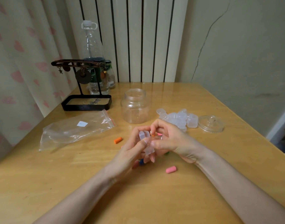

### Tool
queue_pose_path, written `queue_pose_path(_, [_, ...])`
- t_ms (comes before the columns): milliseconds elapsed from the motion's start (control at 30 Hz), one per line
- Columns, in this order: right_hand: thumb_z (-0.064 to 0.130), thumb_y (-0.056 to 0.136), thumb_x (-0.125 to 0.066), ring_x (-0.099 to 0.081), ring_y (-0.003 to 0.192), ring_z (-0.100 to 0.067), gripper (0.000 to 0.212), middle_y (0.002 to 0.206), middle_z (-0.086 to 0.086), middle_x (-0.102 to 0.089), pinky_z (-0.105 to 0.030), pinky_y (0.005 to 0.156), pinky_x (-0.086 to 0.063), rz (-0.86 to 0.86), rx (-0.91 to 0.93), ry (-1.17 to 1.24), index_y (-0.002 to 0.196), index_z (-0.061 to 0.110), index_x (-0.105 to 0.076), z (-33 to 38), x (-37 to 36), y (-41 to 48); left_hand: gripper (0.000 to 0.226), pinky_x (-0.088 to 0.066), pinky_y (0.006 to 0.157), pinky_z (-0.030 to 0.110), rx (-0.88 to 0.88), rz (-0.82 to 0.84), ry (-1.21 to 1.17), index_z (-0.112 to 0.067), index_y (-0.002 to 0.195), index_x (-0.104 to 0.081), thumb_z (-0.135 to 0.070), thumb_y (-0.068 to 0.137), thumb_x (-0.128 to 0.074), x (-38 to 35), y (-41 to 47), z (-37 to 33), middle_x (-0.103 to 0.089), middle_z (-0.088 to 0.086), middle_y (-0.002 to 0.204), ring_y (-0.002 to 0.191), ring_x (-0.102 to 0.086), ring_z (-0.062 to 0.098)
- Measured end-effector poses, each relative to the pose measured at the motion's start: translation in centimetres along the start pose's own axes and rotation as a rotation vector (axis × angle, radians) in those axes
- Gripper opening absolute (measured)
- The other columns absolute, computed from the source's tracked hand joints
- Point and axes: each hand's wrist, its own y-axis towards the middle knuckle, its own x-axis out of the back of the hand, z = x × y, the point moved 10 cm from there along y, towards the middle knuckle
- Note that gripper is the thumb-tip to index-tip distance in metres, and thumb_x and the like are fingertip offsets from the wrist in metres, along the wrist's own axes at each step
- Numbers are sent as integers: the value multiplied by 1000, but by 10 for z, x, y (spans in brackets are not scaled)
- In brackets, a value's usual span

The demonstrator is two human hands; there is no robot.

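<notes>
Both hands met over the middle of the yellow wooden table (73, 175), close together and touching. The left hand (132, 151) curled its fingers round a small see-through plastic box (146, 140) and held it up off the table, in front of the clear plastic jar (135, 105). The right hand (168, 139) pinched a little orange foam plug (153, 135) at the top of the box.

The job looked like pushing the plug into the box. To do it well, the left hand should hold the box steady and not squeeze hard, as the thin sides might bend. The right hand should squash the soft plug a bit, point it straight at the opening, and press it in slowly.

2 more plugs lay near: 1 loose orange foam plug (118, 140) and 1 pink foam plug (170, 169). More boxes sat in a heap of small see-through boxes (179, 118).
</notes>
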Motion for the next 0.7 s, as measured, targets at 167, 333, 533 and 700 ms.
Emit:
queue_pose_path(167, [16,77,-53,-65,75,-30,33,104,-9,-69,-37,61,-56,-64,43,29,110,12,-54,10,10,1,47,-47,50,25,67,4,-31,-12,127,-35,-38,89,-42,15,7,-8,-69,24,86,65,-64,35])
queue_pose_path(333, [-1,93,-48,-69,75,-31,31,101,-12,-71,-36,58,-59,-103,94,66,121,12,-53,9,24,2,64,-57,62,31,140,141,-266,-8,131,-39,-39,82,-66,24,8,-14,-61,19,125,85,-69,36])
queue_pose_path(533, [5,91,-55,-62,61,-20,22,93,-5,-71,-24,46,-48,-316,170,-79,109,18,-60,11,45,12,64,-56,81,37,143,125,-481,-20,127,-52,-25,70,-80,36,7,-20,-54,21,133,108,-61,41])
queue_pose_path(700, [12,85,-64,-58,81,-13,28,86,14,-68,-37,79,-51,-446,121,-782,78,39,-68,9,82,45,55,-55,86,41,-6,-254,-599,-15,132,-46,-14,81,-64,99,7,-37,-60,23,125,109,-61,42])
